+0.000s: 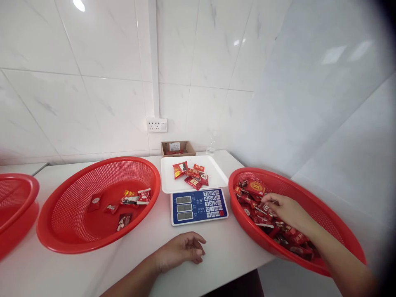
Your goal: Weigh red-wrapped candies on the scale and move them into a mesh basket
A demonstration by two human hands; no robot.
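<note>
Glossy red perforated plastic is forming the basket (312,198). Shiny foil-like packets (262,210) are filling it, and polished marble-look tiles (108,99) are gleaming behind

Two bare forearms, left hand (181,250), right hand (284,208), no sleeves.

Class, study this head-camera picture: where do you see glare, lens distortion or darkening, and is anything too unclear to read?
Head view: ceiling lights glare on the glossy wall tiles; the wide lens bends the tile lines and stretches the right basket; the right edge and top right corner darken into vignette; the scale displays are too small to read; lighting is soft, with only faint shadow under the left hand.
</note>
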